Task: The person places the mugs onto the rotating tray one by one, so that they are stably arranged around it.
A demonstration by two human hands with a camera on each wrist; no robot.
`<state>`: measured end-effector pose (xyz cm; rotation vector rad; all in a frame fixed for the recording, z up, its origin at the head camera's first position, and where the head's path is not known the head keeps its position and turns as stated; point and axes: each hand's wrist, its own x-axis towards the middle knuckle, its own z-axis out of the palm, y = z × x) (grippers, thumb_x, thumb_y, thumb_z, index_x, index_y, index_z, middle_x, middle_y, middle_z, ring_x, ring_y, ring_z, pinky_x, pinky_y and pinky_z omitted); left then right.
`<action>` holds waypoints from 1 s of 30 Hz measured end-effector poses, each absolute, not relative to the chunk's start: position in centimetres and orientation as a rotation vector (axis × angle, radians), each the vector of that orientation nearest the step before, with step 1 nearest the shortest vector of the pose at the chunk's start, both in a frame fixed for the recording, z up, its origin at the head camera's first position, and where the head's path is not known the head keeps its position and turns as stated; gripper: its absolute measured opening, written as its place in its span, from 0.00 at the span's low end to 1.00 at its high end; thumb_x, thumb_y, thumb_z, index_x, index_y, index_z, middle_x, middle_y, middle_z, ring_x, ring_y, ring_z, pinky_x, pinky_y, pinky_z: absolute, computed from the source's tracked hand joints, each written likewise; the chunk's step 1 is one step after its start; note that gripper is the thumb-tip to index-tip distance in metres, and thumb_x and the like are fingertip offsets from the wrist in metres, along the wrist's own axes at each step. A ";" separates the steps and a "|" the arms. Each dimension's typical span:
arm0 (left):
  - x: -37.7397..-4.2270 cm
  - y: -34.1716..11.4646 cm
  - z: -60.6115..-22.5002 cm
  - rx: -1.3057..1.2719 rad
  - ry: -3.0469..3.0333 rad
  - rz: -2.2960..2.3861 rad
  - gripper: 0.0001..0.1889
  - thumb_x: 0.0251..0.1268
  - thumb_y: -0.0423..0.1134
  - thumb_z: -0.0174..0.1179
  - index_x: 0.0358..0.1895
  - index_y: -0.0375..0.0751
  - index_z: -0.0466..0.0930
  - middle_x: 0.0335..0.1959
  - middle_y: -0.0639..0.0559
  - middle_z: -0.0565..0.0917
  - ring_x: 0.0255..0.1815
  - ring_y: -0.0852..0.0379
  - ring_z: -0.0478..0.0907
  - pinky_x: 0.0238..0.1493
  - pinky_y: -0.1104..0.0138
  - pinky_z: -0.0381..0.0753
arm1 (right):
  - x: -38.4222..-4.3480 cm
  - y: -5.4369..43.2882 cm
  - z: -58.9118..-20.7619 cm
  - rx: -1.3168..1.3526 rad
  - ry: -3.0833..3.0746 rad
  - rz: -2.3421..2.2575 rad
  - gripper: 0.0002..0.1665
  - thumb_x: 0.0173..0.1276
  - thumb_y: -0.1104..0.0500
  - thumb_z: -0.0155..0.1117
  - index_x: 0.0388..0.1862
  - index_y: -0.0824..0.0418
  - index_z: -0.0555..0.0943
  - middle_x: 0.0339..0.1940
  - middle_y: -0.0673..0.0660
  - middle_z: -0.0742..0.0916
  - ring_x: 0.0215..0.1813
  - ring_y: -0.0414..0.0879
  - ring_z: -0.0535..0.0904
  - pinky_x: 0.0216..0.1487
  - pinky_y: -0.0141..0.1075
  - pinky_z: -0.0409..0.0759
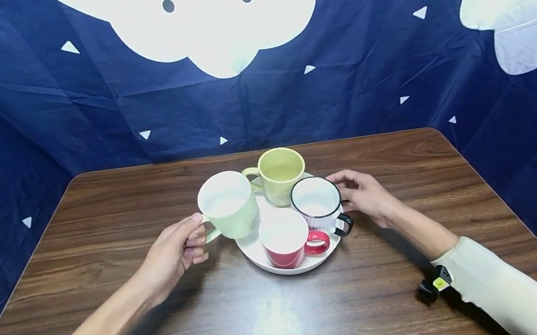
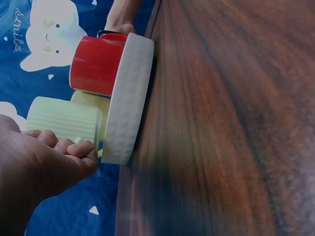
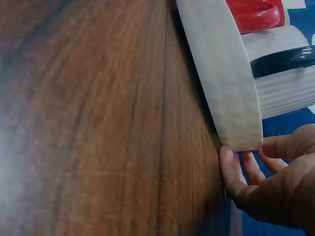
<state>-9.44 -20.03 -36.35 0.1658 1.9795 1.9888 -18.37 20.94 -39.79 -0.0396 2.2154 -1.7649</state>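
My left hand [image 1: 179,248] grips the handle of a pale green ribbed mug [image 1: 234,218], which is held upright at the left edge of a round white plate [image 1: 255,255]. On the plate stand a yellow-green mug [image 1: 281,183] at the back, a red mug [image 1: 286,254] with a white inside at the front, and a white mug [image 1: 315,198] with a black rim and black handle at the right. My right hand [image 1: 365,197] holds the plate's right edge, its fingertips [image 3: 227,155] low on the plate's side in the right wrist view.
The plate lies on a dark brown wooden table [image 1: 125,210]. Behind and beside the table hangs a blue cloth [image 1: 179,117] printed with white clouds and triangles. A small black device with a yellow label [image 1: 439,283] is strapped at the right sleeve [image 1: 500,278].
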 end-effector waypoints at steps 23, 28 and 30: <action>-8.2 -19.9 -36.4 0.216 1.962 1.943 0.22 0.97 0.51 0.43 0.33 0.50 0.59 0.30 0.61 0.62 0.30 0.57 0.58 0.38 0.69 0.75 | -20.2 21.1 -39.9 -0.008 2.217 -1.761 0.23 0.86 0.66 0.59 0.74 0.72 0.79 0.52 0.49 0.86 0.49 0.38 0.84 0.51 0.31 0.89; -8.2 -19.7 -36.4 0.210 1.962 1.944 0.21 0.97 0.49 0.43 0.33 0.50 0.59 0.30 0.60 0.61 0.30 0.56 0.56 0.38 0.69 0.74 | -19.2 21.8 -39.8 -0.003 2.204 -1.773 0.22 0.86 0.64 0.62 0.73 0.70 0.79 0.48 0.47 0.87 0.49 0.37 0.87 0.53 0.31 0.90; -8.3 -19.6 -36.5 0.215 1.952 1.955 0.21 0.97 0.48 0.43 0.34 0.50 0.60 0.30 0.60 0.61 0.30 0.55 0.55 0.37 0.69 0.72 | -18.6 22.0 -39.8 0.001 2.202 -1.770 0.22 0.85 0.64 0.63 0.72 0.70 0.79 0.48 0.47 0.86 0.48 0.38 0.87 0.52 0.31 0.89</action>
